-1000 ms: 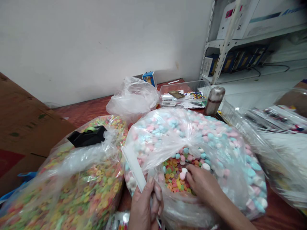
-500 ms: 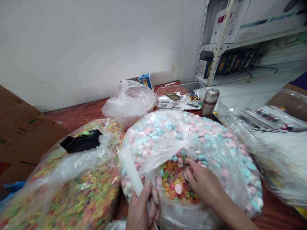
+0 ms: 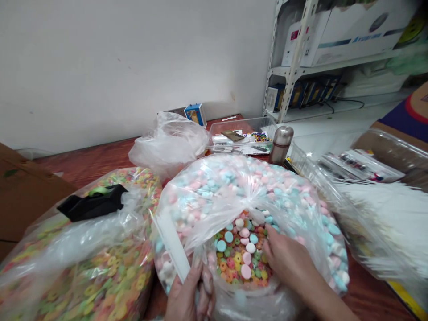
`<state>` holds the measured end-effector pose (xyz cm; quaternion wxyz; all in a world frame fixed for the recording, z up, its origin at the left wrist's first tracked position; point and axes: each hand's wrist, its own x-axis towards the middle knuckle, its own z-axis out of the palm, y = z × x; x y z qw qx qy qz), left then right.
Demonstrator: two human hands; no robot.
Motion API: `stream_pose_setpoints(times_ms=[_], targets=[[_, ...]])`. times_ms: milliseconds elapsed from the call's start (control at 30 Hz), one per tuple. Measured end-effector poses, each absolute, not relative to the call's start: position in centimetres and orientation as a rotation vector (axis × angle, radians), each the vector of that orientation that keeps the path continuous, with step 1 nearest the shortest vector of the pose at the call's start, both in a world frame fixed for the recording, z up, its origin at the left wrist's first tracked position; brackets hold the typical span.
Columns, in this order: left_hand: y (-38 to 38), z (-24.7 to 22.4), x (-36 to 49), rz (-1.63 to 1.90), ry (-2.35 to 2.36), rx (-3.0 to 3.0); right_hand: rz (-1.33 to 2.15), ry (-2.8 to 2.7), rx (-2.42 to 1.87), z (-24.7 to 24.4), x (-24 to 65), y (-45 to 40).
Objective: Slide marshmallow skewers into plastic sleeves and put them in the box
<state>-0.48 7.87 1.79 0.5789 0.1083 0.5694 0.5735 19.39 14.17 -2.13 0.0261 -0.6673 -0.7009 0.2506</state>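
Observation:
My left hand (image 3: pixel 192 290), at the bottom centre, is closed on a flat white strip (image 3: pixel 174 245) that slants up and left; its fingers also lie against the clear plastic by the opening. My right hand (image 3: pixel 290 263) reaches in from the right, fingers curled at the opening's right edge; what they hold, if anything, is hidden. Inside the opening, ring-shaped gummy candies (image 3: pixel 230 267) lie under pink, white and blue round candies (image 3: pixel 246 271). Behind and around it bulges a big clear bag of pastel candies (image 3: pixel 207 183), its plastic gathered at the middle.
A large bag of ring gummies (image 3: pixel 110 276) fills the left, with a black tape dispenser (image 3: pixel 93 203) on top. Behind stand a crumpled plastic bag (image 3: pixel 170 142), a clear tray (image 3: pixel 242 138) and a metal flask (image 3: pixel 281 145). White sticks (image 3: pixel 384 218) lie in a container at right.
More pink, white and blue candies now lie over the ring gummies in the opening. My right hand's fingers have drawn closer together near its right edge. The view has shifted right.

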Motion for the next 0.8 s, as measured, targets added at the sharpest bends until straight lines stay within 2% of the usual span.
stream_pose_setpoints(times_ms=[233,433,800], targets=[[7.7,1.5,-0.4,1.328,1.328,0.239,0.848,-2.143,-1.968,-2.5,20.5,15.1],[7.7,1.3,-0.3,1.331,1.29,0.259,0.736,-2.127,-2.016,-2.2,21.4,14.5],[7.7,1.3,-0.4,1.351,1.307,0.244,0.653,-2.222,-1.899,-3.4,17.8,16.3]])
